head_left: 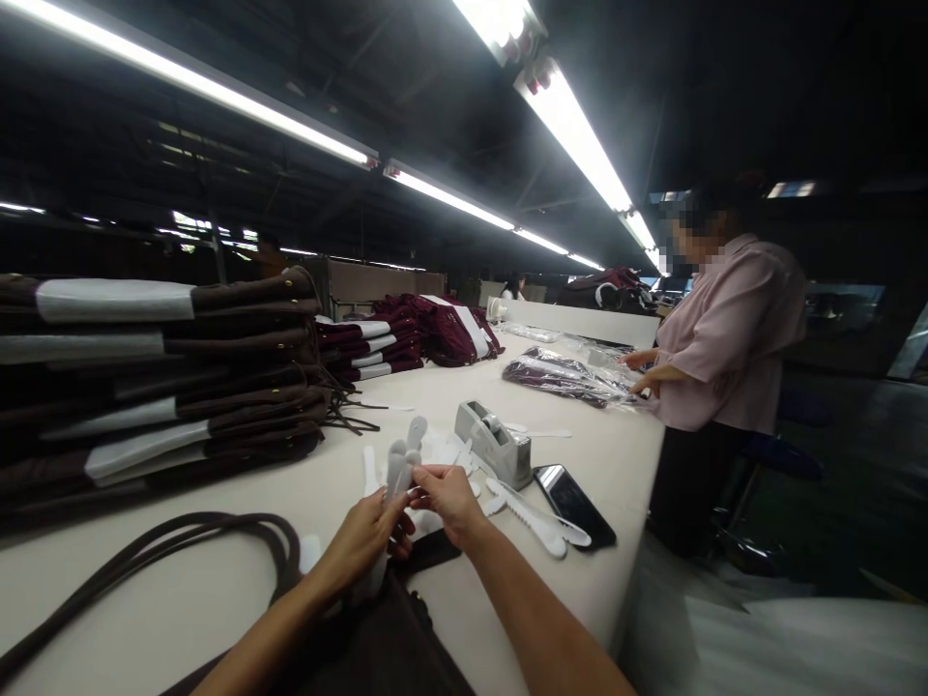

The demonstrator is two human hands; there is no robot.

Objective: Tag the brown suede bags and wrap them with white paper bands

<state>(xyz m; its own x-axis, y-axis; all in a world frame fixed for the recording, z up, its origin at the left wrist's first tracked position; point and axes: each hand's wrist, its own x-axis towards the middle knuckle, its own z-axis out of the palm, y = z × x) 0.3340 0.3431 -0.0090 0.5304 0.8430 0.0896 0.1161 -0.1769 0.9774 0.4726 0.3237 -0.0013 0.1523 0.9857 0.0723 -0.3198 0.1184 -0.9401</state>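
Note:
A small bunch of white plastic strips with rounded ends stands up between my hands. My left hand is closed around the lower part of the bunch. The fingertips of my right hand pinch at the rounded end of one strip. Below my hands lies a dark brown fabric article, partly hidden by my forearms. Its long brown strap loops out to the left on the table. More white strips with notched edges lie loose just right of my right hand.
A grey tape dispenser and a black phone sit on the white table. At left rises a stack of brown folded articles with white bands; maroon ones lie behind. A co-worker handles a plastic-wrapped maroon bundle.

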